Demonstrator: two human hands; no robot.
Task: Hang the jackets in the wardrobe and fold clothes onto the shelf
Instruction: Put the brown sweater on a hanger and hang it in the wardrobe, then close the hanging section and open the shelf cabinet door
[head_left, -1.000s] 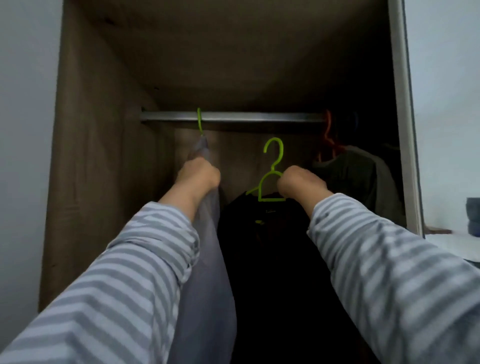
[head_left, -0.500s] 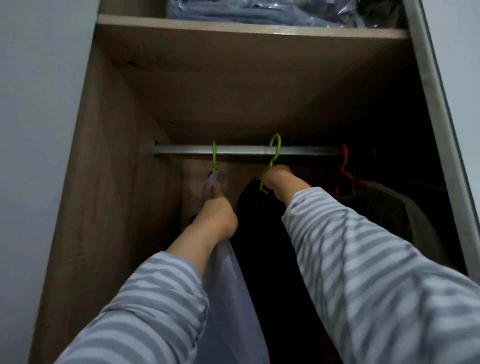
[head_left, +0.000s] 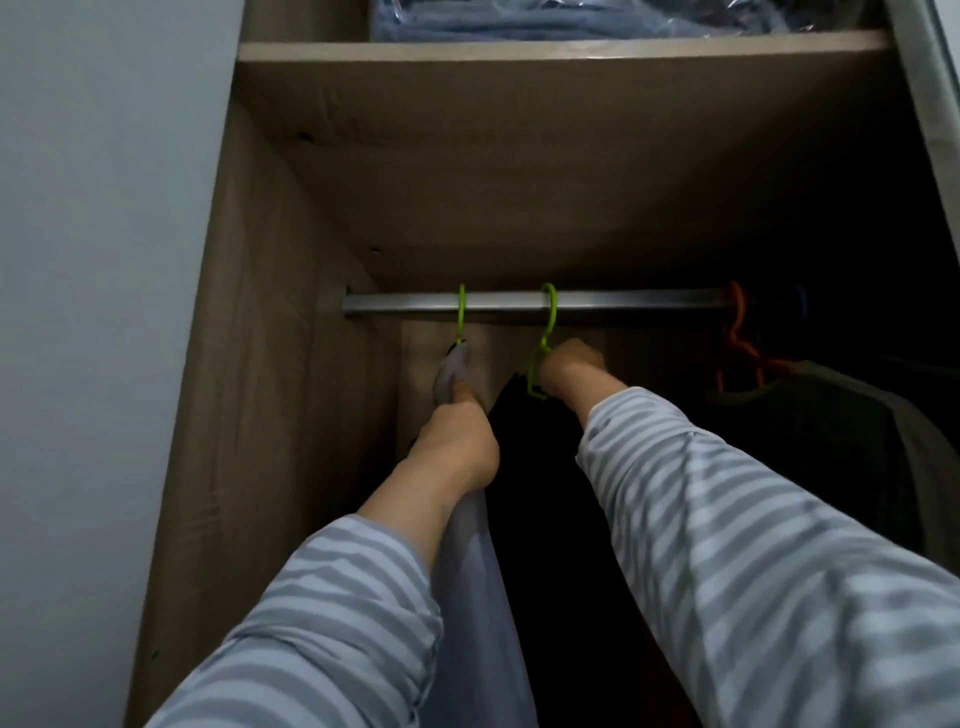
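A metal rail (head_left: 623, 302) crosses the wardrobe under the shelf. Two green hangers hook over it. The left green hanger (head_left: 461, 317) carries a light grey jacket (head_left: 478, 571), and my left hand (head_left: 457, 441) is closed on that jacket just below its collar. The right green hanger (head_left: 545, 338) carries a black jacket (head_left: 540, 493); my right hand (head_left: 569, 371) grips this hanger at its neck, its hook resting over the rail. Both sleeves are grey-and-white striped.
An orange hanger (head_left: 740, 343) with a dark olive garment (head_left: 857, 441) hangs at the rail's right end. The wooden shelf (head_left: 519, 52) above holds folded blue clothes in plastic (head_left: 571, 18). The wardrobe's left wall (head_left: 249, 389) stands close to the grey jacket.
My right hand has lifted the black jacket's green hanger up and its hook now sits over the rail. The view has tilted upward, showing the shelf. My left hand stays on the grey jacket.
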